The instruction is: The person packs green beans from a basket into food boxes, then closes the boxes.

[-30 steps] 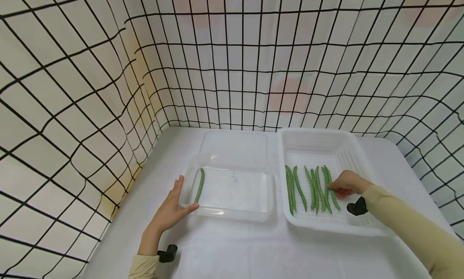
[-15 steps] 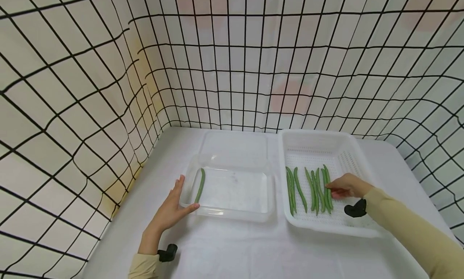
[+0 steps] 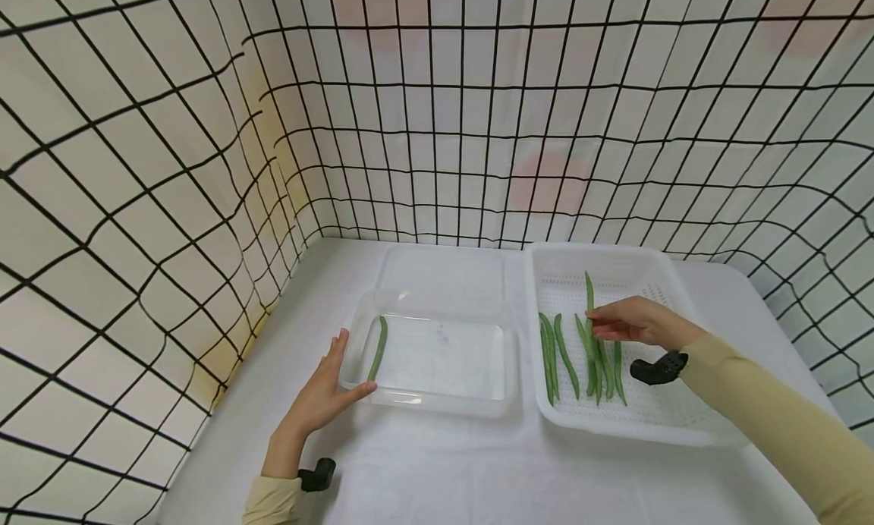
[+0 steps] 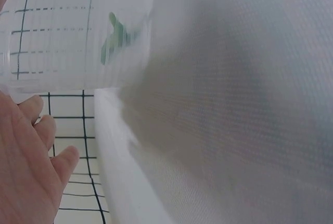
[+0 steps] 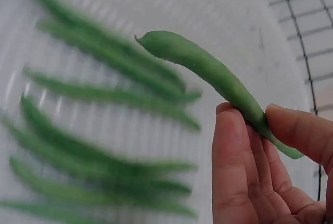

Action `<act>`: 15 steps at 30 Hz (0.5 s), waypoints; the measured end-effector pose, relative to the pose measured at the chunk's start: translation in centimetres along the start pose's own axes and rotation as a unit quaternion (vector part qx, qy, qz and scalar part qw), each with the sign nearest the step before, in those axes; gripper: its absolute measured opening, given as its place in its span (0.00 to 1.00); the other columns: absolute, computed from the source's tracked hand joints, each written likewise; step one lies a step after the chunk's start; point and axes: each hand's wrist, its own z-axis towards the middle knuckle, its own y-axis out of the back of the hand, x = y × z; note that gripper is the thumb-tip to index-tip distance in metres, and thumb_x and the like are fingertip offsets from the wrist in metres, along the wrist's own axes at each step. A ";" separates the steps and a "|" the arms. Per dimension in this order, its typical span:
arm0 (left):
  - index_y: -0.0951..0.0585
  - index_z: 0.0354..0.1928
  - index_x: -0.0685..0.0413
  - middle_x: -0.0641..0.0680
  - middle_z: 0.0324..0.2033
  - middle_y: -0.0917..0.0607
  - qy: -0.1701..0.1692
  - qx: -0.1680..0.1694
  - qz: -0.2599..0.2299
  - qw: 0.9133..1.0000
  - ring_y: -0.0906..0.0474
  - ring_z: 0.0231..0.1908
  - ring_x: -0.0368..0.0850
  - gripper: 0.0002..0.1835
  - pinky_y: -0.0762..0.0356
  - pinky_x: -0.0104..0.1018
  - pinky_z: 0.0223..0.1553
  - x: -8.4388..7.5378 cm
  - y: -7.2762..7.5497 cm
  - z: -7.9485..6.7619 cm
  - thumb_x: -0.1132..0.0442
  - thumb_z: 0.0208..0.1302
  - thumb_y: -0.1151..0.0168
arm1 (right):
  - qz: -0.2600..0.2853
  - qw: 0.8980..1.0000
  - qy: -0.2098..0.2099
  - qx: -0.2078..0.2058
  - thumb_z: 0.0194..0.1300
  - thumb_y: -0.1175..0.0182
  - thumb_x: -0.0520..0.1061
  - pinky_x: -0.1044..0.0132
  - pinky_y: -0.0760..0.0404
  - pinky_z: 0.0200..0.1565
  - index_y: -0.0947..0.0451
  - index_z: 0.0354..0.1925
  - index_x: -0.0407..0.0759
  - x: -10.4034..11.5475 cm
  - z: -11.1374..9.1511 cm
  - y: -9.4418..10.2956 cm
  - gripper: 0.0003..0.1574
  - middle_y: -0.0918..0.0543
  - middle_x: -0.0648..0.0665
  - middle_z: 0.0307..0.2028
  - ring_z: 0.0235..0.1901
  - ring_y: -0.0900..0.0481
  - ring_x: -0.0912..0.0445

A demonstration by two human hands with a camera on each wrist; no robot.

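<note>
My right hand (image 3: 635, 322) pinches a green bean (image 5: 208, 70) between thumb and fingertips, raised over the white basket (image 3: 635, 430). Below it several other green beans (image 3: 548, 358) lie side by side on the basket's perforated floor. My left hand (image 3: 321, 400) rests at the left end of a clear plastic container (image 3: 444, 407), fingers stretched along its side and thumb at the front rim. A single green bean (image 3: 378, 349) lies inside this container near its left wall. Through the clear wall, the left wrist view shows that bean as a blurred green shape.
Behind the container lies a flat translucent lid (image 3: 440, 271). A white cloth (image 3: 478, 464) covers the table. Black wire grid (image 3: 464, 130) stands around the back and both sides, with pale fabric behind it.
My right hand has lifted one bean from the right-hand group and moved it up and to the left over the basket. The left hand has stayed at the container.
</note>
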 end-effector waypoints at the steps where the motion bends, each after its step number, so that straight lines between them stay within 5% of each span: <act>1: 0.60 0.75 0.48 0.61 0.73 0.56 0.000 0.000 -0.001 1.000 0.59 0.69 0.66 0.58 0.56 0.64 0.63 0.0 0.0 0.0 0.34 0.54 0.38 | 0.012 1.000 0.004 0.010 0.66 0.41 0.38 0.65 0.19 0.41 0.23 0.43 0.29 0.6 0.1 -0.8 0.12 0.17 0.42 0.31 0.29 0.16 0.56; 5: 0.60 0.75 0.49 0.60 0.73 0.57 0.002 -0.001 -0.002 1.000 0.59 0.69 0.65 0.58 0.57 0.63 0.64 0.0 0.1 -0.1 0.33 0.54 0.38 | 0.040 0.998 0.019 0.052 0.67 0.42 0.37 0.63 0.20 0.44 0.22 0.40 0.32 2.6 0.5 -4.3 0.07 0.17 0.42 0.32 0.31 0.16 0.56; 12: 0.59 0.75 0.50 0.60 0.73 0.57 0.002 -0.003 -0.006 1.000 0.59 0.69 0.65 0.59 0.56 0.63 0.64 -0.2 0.2 -0.1 0.34 0.53 0.37 | 0.057 0.993 0.033 0.102 0.66 0.42 0.35 0.62 0.20 0.45 0.31 0.55 0.23 5.0 1.8 -11.5 0.22 0.18 0.41 0.33 0.32 0.17 0.55; 15: 0.59 0.75 0.49 0.60 0.73 0.57 0.006 0.001 -0.005 1.000 0.59 0.69 0.66 0.58 0.56 0.64 0.63 -0.2 0.1 0.0 0.34 0.54 0.37 | 0.057 0.992 0.022 0.106 0.64 0.39 0.35 0.61 0.19 0.43 0.27 0.51 0.24 5.3 2.7 -14.7 0.20 0.17 0.40 0.32 0.31 0.17 0.53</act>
